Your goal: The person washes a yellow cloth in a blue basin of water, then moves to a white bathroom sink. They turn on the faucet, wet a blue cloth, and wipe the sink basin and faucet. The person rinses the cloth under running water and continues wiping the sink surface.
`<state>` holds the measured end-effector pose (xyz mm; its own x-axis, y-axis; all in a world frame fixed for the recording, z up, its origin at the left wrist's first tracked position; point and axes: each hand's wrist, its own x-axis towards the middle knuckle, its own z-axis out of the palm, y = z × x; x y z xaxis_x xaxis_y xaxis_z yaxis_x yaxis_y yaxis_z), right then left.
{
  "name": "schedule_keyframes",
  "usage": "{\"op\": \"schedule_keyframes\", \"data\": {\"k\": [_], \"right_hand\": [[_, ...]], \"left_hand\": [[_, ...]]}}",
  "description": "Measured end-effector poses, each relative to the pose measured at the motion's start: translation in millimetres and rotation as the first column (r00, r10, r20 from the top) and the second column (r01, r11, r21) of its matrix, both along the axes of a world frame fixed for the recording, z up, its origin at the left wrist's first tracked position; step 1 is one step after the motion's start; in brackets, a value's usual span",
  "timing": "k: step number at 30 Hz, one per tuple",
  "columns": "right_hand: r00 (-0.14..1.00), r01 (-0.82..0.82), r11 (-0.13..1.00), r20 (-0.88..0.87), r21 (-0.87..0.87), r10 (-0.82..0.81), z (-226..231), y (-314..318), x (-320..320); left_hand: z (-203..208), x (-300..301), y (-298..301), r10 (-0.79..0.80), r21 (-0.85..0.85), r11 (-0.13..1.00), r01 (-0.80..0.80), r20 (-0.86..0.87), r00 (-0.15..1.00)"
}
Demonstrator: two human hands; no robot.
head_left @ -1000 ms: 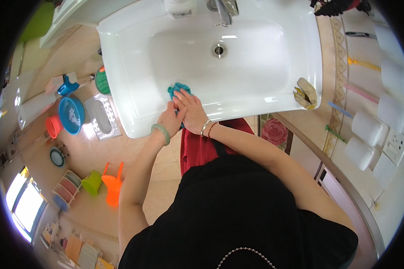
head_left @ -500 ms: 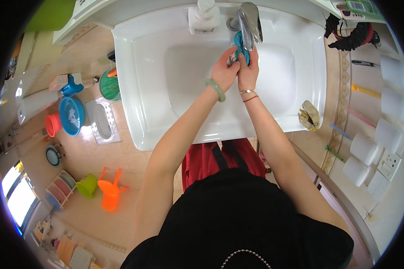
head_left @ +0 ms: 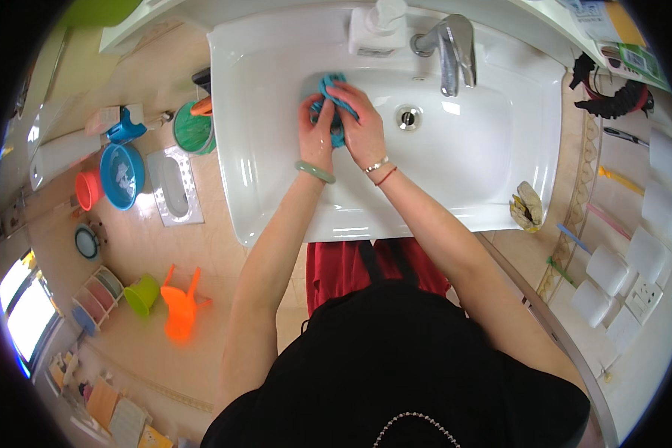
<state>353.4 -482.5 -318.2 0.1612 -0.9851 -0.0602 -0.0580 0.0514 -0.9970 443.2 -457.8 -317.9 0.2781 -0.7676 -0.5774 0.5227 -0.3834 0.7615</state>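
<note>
A crumpled teal-blue cloth [head_left: 334,80] is bunched between my two hands over the left half of the white sink basin [head_left: 265,97]. My left hand [head_left: 317,138], with a green bangle at the wrist, closes on it from the left. From the other side my right hand [head_left: 364,133] presses its fingers over the cloth; a bracelet and a red string circle that wrist. Much of the cloth is hidden by the fingers. The drain [head_left: 408,118] lies just right of my right hand. Beyond it stands the chrome faucet [head_left: 454,56], with no stream visible from its spout.
A white pump bottle [head_left: 378,33] stands on the sink's back ledge. At the front right corner hangs a beige, yellow-edged cloth item [head_left: 528,207]. On the floor to the left are a blue basin [head_left: 122,175], a green bucket [head_left: 194,128] and an orange stool [head_left: 181,310].
Both hands have moved left and nearer from under the faucet, carrying the cloth into the left part of the basin. The drain has come into sight, and the view has shifted slightly.
</note>
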Motion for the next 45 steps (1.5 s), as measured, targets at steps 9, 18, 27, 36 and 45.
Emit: {"op": "schedule_keyframes", "data": {"k": [9, 18, 27, 36, 45], "right_hand": [[0.663, -0.381, 0.83, -0.746, -0.407, -0.061, -41.2, -38.0, 70.7], [0.592, -0.753, 0.566, -0.722, -0.336, 0.358, -28.2, 55.7, 79.0], [0.455, -0.886, 0.423, -0.535, -0.19, 0.712, -7.8, 143.5, 16.1], [0.517, -0.765, 0.642, -0.638, -0.045, 0.571, 5.7, 146.8, -107.3], [0.831, -0.064, 0.993, -0.546, 0.104, 0.111, -4.9, 119.2, -224.6]], "left_hand": [[8.7, 67.2, -22.2, 0.001, 0.018, 1.0, -0.003, 0.124, 0.992], [38.7, 68.6, 106.6, 0.256, 0.18, 0.948, -0.262, 0.058, 0.965], [73.7, 1.2, 196.8, 0.37, 0.415, 0.86, -0.297, -0.106, 0.923], [63.1, -92.0, 177.1, 0.132, 0.335, 0.942, -0.001, -0.368, 0.92], [3.8, -169.0, 103.1, -0.534, 0.084, 0.839, 0.537, -0.057, 0.843]]}}
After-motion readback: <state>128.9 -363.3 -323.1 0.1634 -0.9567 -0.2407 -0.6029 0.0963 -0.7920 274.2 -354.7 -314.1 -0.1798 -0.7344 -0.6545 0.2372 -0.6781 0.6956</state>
